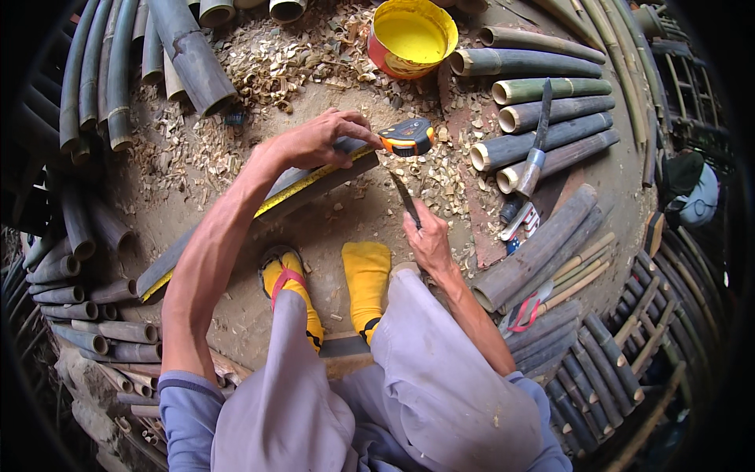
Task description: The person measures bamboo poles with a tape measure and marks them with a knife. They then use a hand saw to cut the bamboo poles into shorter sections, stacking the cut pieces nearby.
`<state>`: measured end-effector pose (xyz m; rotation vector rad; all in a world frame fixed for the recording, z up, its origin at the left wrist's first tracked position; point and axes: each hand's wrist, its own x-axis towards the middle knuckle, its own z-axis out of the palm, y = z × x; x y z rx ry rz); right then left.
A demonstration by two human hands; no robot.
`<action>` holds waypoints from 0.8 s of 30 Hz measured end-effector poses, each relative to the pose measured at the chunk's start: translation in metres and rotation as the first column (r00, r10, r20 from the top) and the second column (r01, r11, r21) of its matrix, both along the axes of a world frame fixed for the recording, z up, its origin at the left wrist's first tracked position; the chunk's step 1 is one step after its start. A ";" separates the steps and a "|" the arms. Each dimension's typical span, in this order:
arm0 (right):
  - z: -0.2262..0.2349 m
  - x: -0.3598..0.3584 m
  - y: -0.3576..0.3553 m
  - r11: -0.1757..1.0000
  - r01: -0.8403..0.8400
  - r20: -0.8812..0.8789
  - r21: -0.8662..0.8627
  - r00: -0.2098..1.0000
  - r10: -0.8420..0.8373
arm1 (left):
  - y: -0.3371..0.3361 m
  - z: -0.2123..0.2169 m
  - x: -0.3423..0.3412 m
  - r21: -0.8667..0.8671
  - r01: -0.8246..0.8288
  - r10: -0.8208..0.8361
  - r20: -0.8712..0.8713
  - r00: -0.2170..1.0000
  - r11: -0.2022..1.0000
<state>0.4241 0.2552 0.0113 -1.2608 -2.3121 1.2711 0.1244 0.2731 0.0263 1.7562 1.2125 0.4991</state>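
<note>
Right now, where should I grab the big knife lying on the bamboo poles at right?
Take the knife by its pale handle, the lower end toward the person, coming from above. The dark blade points away across the poles, and the handle lies free on top of them with nothing over it.

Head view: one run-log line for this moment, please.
left hand: pressing tape measure onto split bamboo piece | right hand: holding knife, tip near the piece | yellow bucket: beyond | cleaver: on bamboo poles
</note>
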 end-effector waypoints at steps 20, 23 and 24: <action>-0.080 -0.016 0.129 0.873 0.190 0.315 0.449 0.881 -0.353 | -0.002 0.005 0.003 -0.025 -0.009 0.010 0.033 0.999 1.000; -0.038 -0.029 0.119 0.847 0.300 0.107 0.439 0.918 -0.381 | -0.006 0.004 0.000 -0.020 -0.021 0.021 0.010 1.000 1.000; -0.016 -0.036 0.113 0.848 0.364 -0.023 0.385 0.923 -0.385 | -0.008 0.005 -0.001 -0.015 -0.029 0.029 0.015 0.999 0.999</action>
